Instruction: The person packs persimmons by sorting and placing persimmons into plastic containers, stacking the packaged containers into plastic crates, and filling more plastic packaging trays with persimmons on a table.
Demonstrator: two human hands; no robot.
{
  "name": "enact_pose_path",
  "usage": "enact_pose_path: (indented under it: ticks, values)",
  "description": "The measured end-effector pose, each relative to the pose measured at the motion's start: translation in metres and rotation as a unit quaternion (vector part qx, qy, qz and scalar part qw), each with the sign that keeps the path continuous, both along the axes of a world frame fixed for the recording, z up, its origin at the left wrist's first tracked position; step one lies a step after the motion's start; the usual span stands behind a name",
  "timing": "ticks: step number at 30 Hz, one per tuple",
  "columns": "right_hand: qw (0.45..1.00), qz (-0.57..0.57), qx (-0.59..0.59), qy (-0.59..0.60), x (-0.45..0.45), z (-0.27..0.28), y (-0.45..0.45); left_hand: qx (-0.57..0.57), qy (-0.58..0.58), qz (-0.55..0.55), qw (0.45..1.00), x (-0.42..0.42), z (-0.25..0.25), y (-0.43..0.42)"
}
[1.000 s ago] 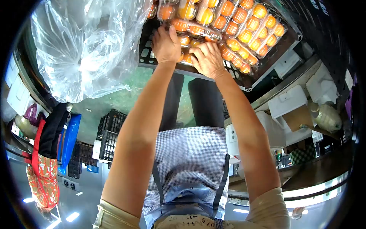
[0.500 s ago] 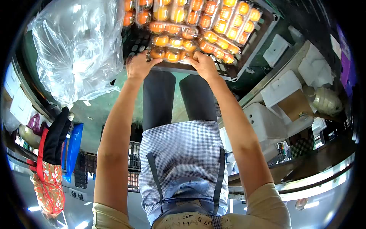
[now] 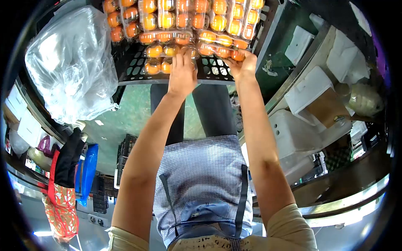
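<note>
My left hand (image 3: 182, 75) lies over the right end of the front clear plastic fruit pack (image 3: 153, 67), its fingers closed on the pack's top and edge. Round orange fruits show through the plastic. At the right, my right hand (image 3: 243, 66) grips the right end of another fruit pack (image 3: 221, 52), with the thumb on its near side and the fingers partly hidden. Both packs lie in a black perforated crate (image 3: 132, 76), with further rows of fruit packs (image 3: 167, 19) behind them.
A large bundle of clear plastic bags (image 3: 73, 67) sits left of the crate. White foam boxes (image 3: 307, 100) stand at the right, near a brown cardboard piece (image 3: 328, 111). Another person in a red patterned apron (image 3: 62, 213) is at the lower left.
My left hand has moved from the front pack's left end to its right end. My right hand has left that pack for the pack farther right. The view has shifted slightly.
</note>
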State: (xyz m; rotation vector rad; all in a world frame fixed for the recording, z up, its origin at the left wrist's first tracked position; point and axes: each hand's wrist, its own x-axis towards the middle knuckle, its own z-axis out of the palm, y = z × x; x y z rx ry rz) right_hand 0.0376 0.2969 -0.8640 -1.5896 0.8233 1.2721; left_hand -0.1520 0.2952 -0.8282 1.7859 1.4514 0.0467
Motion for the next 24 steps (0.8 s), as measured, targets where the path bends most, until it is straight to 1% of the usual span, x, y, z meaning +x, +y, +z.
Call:
enact_pose_path:
  ticks: [1, 2, 4, 5, 6, 7, 8, 9, 10, 11, 12, 13, 14, 15, 16, 17, 18, 19, 20, 21, 22, 23, 24]
  values:
    - [1.000, -0.010, -0.008, -0.004, -0.001, 0.002, 0.008, 0.021, 0.026, -0.042, 0.999, 0.001, 0.000, -0.011]
    - [0.998, 0.001, -0.057, -0.036, -0.004, 0.001, 0.013, 0.046, 0.052, -0.083, 0.994, 0.002, -0.003, -0.017]
    - [0.998, -0.053, -0.035, -0.022, -0.002, -0.001, 0.009, 0.017, 0.023, -0.036, 0.999, 0.005, -0.003, -0.021]
    - [0.993, -0.120, -0.010, 0.008, 0.001, -0.008, -0.003, 0.012, 0.005, -0.020, 1.000, 0.003, 0.001, -0.020]
    - [0.987, -0.160, 0.019, 0.010, -0.002, -0.015, -0.019, 0.009, -0.017, -0.007, 1.000, 0.004, 0.005, -0.015]
    - [0.975, -0.204, 0.092, 0.005, -0.014, 0.005, -0.015, 0.024, -0.001, 0.006, 1.000, 0.006, 0.017, -0.013]
    - [0.957, -0.213, 0.199, 0.006, -0.021, -0.007, -0.029, 0.056, 0.002, 0.028, 0.998, 0.003, 0.017, -0.022]
    - [0.965, -0.192, 0.175, -0.017, -0.032, 0.014, -0.023, 0.037, 0.021, 0.026, 0.999, 0.004, 0.034, -0.016]
    - [0.984, -0.130, 0.122, 0.020, -0.037, 0.027, -0.027, 0.059, -0.029, 0.040, 0.997, 0.002, 0.047, -0.013]
    - [0.986, -0.109, 0.125, 0.034, -0.050, 0.037, -0.036, 0.019, -0.018, 0.036, 0.999, 0.001, 0.067, -0.015]
    - [0.987, -0.086, 0.127, 0.048, -0.063, 0.048, -0.045, -0.075, -0.048, 0.121, 0.989, -0.010, 0.074, -0.022]
    - [0.984, -0.116, 0.130, 0.023, -0.060, 0.107, -0.028, -0.068, -0.121, 0.133, 0.981, -0.025, 0.071, -0.032]
    - [0.980, -0.117, 0.161, -0.002, -0.063, 0.137, -0.030, -0.063, -0.194, 0.141, 0.969, -0.039, 0.069, -0.040]
    - [0.977, -0.066, 0.202, -0.014, -0.056, 0.173, -0.034, -0.148, -0.152, 0.092, 0.973, -0.060, 0.078, -0.036]
    - [0.971, -0.016, 0.237, -0.027, -0.047, 0.212, -0.037, -0.300, -0.206, 0.173, 0.915, -0.075, 0.088, -0.034]
    - [0.960, 0.010, 0.275, -0.053, -0.036, 0.250, -0.046, -0.320, -0.169, 0.149, 0.920, -0.077, 0.116, -0.026]
    - [0.947, 0.037, 0.309, -0.078, -0.025, 0.283, -0.058, -0.297, -0.188, 0.131, 0.927, -0.085, 0.124, -0.024]
    - [0.929, 0.044, 0.342, -0.133, -0.013, 0.322, -0.072, -0.326, -0.169, 0.111, 0.923, -0.093, 0.138, -0.016]
    - [0.910, 0.054, 0.366, -0.185, 0.000, 0.365, -0.083, -0.327, -0.159, 0.095, 0.927, -0.090, 0.169, -0.007]
    - [0.901, 0.051, 0.357, -0.241, 0.013, 0.407, -0.097, -0.326, -0.155, 0.092, 0.928, -0.095, 0.183, -0.001]
    - [0.867, 0.090, 0.351, -0.342, 0.029, 0.449, -0.118, -0.324, -0.131, 0.078, 0.934, -0.097, 0.193, 0.006]
    - [0.847, 0.130, 0.293, -0.425, 0.044, 0.490, -0.141, -0.331, -0.133, 0.072, 0.932, -0.104, 0.199, 0.014]
    - [0.820, 0.137, 0.264, -0.490, 0.059, 0.518, -0.166, -0.321, -0.131, 0.072, 0.935, -0.102, 0.215, 0.019]
